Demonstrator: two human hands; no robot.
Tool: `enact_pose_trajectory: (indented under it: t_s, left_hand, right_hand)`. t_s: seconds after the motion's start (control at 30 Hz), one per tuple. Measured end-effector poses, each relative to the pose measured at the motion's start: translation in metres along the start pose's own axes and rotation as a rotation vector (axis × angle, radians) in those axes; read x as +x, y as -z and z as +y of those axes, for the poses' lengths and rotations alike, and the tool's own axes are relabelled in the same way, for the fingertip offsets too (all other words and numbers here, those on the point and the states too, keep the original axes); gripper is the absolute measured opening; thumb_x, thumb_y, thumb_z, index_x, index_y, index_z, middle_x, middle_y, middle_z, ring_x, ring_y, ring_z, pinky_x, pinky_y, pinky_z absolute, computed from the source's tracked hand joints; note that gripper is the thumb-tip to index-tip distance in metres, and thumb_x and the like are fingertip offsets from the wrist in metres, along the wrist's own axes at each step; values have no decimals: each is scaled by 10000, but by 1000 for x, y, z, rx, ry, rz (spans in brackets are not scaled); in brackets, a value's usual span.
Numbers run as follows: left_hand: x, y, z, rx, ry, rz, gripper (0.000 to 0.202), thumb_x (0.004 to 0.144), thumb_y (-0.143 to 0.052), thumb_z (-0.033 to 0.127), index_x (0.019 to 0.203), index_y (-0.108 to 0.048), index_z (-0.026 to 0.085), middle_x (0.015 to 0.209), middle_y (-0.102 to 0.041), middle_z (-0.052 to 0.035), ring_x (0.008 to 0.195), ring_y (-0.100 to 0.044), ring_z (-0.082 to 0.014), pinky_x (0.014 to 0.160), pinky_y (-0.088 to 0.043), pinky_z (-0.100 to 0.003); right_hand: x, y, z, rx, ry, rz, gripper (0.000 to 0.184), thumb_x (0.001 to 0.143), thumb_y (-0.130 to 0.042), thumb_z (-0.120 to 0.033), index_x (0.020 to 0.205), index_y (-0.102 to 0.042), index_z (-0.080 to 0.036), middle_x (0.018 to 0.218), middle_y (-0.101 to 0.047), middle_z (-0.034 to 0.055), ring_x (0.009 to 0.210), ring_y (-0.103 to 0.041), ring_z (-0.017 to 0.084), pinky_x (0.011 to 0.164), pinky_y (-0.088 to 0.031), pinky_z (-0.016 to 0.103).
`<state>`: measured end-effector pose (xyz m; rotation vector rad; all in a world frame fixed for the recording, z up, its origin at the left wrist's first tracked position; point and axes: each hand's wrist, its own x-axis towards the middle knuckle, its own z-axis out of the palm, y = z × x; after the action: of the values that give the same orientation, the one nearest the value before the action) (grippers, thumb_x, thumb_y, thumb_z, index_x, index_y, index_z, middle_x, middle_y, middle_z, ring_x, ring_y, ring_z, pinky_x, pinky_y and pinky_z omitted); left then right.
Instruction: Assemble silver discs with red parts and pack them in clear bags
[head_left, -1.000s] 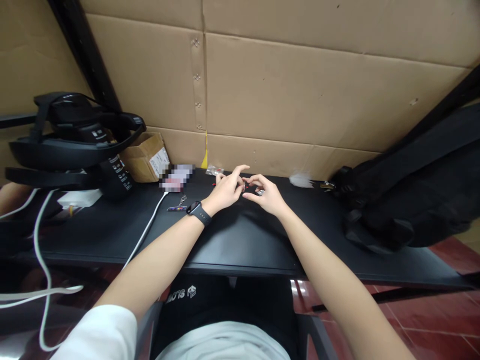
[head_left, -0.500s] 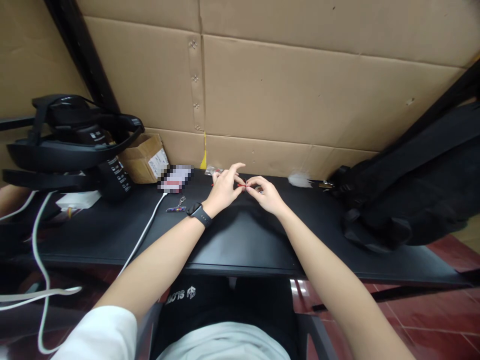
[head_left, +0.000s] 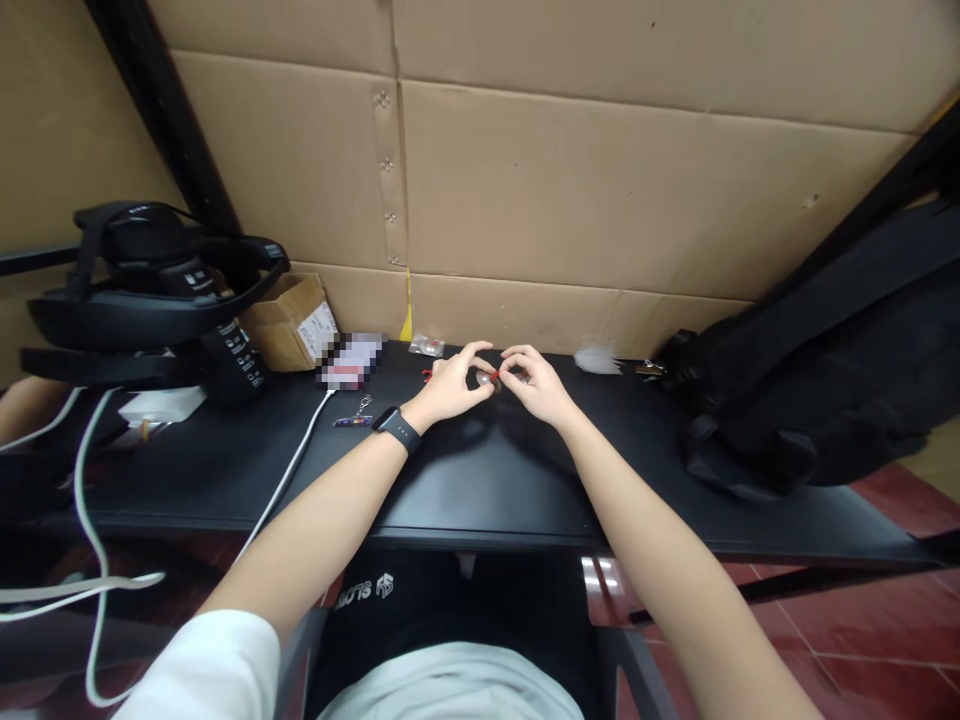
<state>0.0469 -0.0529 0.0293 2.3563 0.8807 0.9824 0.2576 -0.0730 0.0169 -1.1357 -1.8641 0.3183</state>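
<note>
Both of my hands meet over the middle of the black table, near its back edge. Pinched between the thumb and fingertips of my right hand (head_left: 537, 386) is a thin red cord (head_left: 494, 376). My left hand (head_left: 452, 386), with a dark watch on its wrist, curls around the other side of the cord, its thumb and forefinger spaced apart. A small pale, shiny piece (head_left: 484, 380) shows between the left fingers; its kind is unclear. More red cord shows left of the left hand, and the palm hides what joins them.
A phone (head_left: 352, 358) on a white cable lies left, with a keychain (head_left: 354, 420) before it. Behind are a cardboard box (head_left: 296, 325) and a small clear bag (head_left: 427, 345). A black headset (head_left: 112, 320) stands far left; a black bag (head_left: 817, 370) fills the right.
The left thumb and forefinger have spread apart from their pinch at the cord. My right hand has shifted slightly right, still pinching it, and the pale piece has come into sight.
</note>
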Motion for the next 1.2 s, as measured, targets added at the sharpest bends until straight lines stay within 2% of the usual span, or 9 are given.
enact_pose_trajectory:
  t_s: [0.17, 0.33, 0.6, 0.67, 0.77, 0.83, 0.93, 1.07, 1.2]
  left_hand:
    - [1, -1, -3, 68, 33, -50, 616, 828, -668, 277, 1407, -458, 281, 1222, -767, -28, 1251, -651, -271, 1112, -354, -472]
    - [2, -4, -6, 75, 51, 9, 534, 855, -661, 259, 1362, -494, 277, 988, -814, 14, 1274, -652, -250, 1144, -290, -480]
    - [1, -13, -14, -14, 27, -39, 570, 819, -703, 236, 1343, -482, 280, 920, -811, 31, 1212, -683, -203, 1084, -373, -403]
    - [1, -12, -13, 22, 29, -50, 563, 809, -690, 224, 1333, -494, 281, 915, -807, 36, 1149, -704, -208, 1061, -389, -399]
    - [1, -6, -10, 101, 55, -78, 549, 779, -667, 208, 1307, -539, 286, 913, -795, 51, 957, -738, -204, 1019, -412, -396]
    - [1, -1, -7, 133, 57, -115, 546, 752, -650, 192, 1285, -574, 288, 881, -782, 63, 855, -730, -188, 989, -431, -381]
    - [0, 5, -5, 114, 17, -197, 561, 714, -637, 179, 1264, -609, 286, 860, -771, 67, 782, -711, -172, 913, -476, -333]
    - [-1, 7, -5, 72, -12, -245, 536, 720, -624, 190, 1248, -621, 275, 871, -772, 57, 768, -707, -169, 817, -501, -292]
    - [0, 6, -8, 85, -32, -279, 548, 724, -624, 184, 1264, -611, 275, 874, -772, 56, 796, -712, -174, 805, -505, -287]
  right_hand:
    - [0, -2, 5, -62, 23, -21, 115, 882, -648, -315, 831, -709, -232, 1166, -653, 98, 1090, -634, 270, 904, -532, 439]
    - [0, -3, 5, -151, 47, -68, 83, 844, -720, -282, 770, -736, -246, 1133, -676, 78, 1082, -631, 276, 988, -501, 483]
    - [2, 6, 12, -172, -5, -248, 70, 858, -721, -298, 823, -747, -243, 1081, -717, 67, 997, -680, 235, 910, -534, 399]
    - [1, 24, 24, -291, -122, -295, 156, 839, -759, -388, 917, -747, -254, 1015, -741, 65, 963, -689, 254, 906, -540, 420]
    - [-6, 64, 49, -602, -474, -145, 377, 855, -722, -540, 1088, -742, -244, 1183, -732, 142, 1134, -649, 361, 973, -507, 542]
    - [-14, 90, 65, -744, -681, -103, 417, 893, -661, -506, 1190, -729, -221, 1368, -651, 177, 1309, -542, 440, 1035, -451, 627]
    - [-24, 115, 81, -783, -872, -136, 441, 940, -580, -451, 1307, -688, -231, 1568, -481, 159, 1439, -407, 465, 1093, -402, 641]
    - [-29, 124, 89, -777, -927, -157, 532, 965, -511, -439, 1459, -582, -254, 1692, -301, 114, 1512, -284, 462, 1129, -377, 644]
    - [-28, 120, 93, -791, -886, -137, 563, 967, -492, -436, 1502, -543, -267, 1691, -300, 117, 1508, -289, 464, 1126, -390, 648]
